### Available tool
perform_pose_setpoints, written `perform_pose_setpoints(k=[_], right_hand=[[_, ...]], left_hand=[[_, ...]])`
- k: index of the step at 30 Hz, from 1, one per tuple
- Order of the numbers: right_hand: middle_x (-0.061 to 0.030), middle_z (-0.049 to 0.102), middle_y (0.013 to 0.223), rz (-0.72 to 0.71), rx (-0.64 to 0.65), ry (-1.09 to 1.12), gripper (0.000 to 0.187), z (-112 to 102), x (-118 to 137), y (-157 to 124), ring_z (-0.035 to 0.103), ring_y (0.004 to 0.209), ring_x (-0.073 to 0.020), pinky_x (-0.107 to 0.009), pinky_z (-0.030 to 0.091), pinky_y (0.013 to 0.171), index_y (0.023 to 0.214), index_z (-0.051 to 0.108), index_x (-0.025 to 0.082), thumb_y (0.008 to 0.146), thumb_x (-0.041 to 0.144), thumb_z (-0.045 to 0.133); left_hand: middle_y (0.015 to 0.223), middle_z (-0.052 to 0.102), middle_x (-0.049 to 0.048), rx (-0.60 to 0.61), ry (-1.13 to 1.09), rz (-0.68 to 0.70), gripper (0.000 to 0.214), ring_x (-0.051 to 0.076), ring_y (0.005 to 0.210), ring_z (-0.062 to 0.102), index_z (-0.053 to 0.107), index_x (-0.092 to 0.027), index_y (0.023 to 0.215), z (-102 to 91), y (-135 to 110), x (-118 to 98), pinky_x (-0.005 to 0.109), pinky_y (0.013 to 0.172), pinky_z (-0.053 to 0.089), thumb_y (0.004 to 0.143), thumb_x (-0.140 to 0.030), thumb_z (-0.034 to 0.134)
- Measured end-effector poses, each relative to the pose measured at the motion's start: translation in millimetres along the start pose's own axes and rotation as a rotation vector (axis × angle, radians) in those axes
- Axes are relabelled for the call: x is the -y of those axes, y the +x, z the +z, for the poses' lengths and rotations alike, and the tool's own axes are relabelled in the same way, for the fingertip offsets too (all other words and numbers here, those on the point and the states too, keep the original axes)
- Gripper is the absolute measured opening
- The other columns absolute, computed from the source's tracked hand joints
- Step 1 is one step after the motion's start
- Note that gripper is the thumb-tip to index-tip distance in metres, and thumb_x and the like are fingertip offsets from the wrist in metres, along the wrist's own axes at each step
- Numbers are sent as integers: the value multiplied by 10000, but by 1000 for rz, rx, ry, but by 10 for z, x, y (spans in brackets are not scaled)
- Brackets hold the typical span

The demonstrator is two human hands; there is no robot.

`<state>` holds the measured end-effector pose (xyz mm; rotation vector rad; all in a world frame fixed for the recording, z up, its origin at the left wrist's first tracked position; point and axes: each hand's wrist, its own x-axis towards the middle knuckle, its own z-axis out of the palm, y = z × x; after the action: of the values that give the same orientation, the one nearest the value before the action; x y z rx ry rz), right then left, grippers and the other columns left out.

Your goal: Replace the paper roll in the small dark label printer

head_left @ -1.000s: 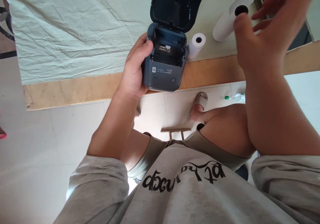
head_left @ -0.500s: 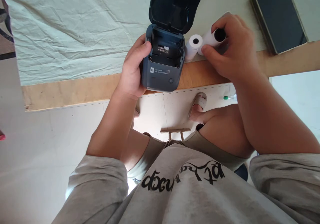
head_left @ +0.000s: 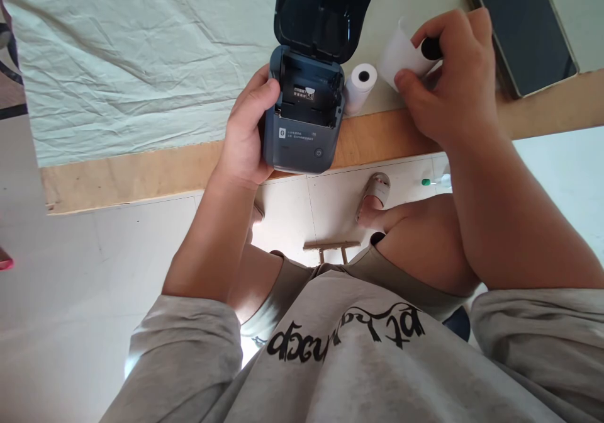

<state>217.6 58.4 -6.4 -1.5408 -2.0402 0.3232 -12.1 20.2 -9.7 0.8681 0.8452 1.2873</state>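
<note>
My left hand grips the left side of a dark blue-grey portable label printer, thumb on its upper edge. The printer's black lid is swung up, and its paper bay shows a small printed label inside. My right hand is closed around a white roll of paper with a dark core end; the fingers partly hide it. Close to the printer's right side, a second, narrower paper roll stands on the table, apart from the held one.
A dark phone lies right of my right hand. Pale green cloth covers the table's left part, and a bare wooden edge runs along the front. Below are my legs, a wooden stool-like frame and a green-capped bottle on the floor.
My right hand has moved right and slightly away with the larger roll, leaving a gap to the narrower roll. The printer and my left hand have shifted slightly left in view.
</note>
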Motion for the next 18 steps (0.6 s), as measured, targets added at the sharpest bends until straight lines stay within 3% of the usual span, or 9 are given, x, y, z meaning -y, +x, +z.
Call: perform_pose_setpoints(k=[6, 12, 15, 18], right_hand=[[-1, 555, 911, -21, -36, 102, 522, 20, -36, 5, 446, 694, -91, -236, 361, 579, 1035, 453, 264, 599, -21, 435], [-44, 481, 979, -27, -35, 32, 347, 29, -48, 14, 433, 765, -116, -256, 392, 636, 975, 482, 252, 660, 135, 572], [-19, 496, 924, -6, -63, 69, 469, 41, -64, 20, 405, 681, -91, -237, 363, 594, 1071, 420, 266, 657, 71, 521], [2, 496, 817, -2, -45, 61, 479, 53, -67, 29, 373, 620, -80, -233, 335, 587, 1028, 454, 257, 623, 3, 463]], left_hand=[[909, 652, 48, 46, -25, 13, 262, 344, 1161, 449, 624, -237, 879, -80, 31, 28, 425, 871, 401, 730, -422, 513], [943, 656, 47, 83, -38, -25, 245, 364, 1202, 392, 626, -229, 890, -83, 16, 0, 427, 934, 351, 749, -398, 517], [923, 655, 45, 66, -62, -41, 227, 351, 1220, 389, 628, -234, 893, -57, 5, -15, 441, 950, 344, 767, -365, 493], [919, 661, 38, 65, -76, -62, 255, 351, 1249, 355, 625, -271, 933, -65, 14, -10, 465, 941, 349, 731, -363, 500]])
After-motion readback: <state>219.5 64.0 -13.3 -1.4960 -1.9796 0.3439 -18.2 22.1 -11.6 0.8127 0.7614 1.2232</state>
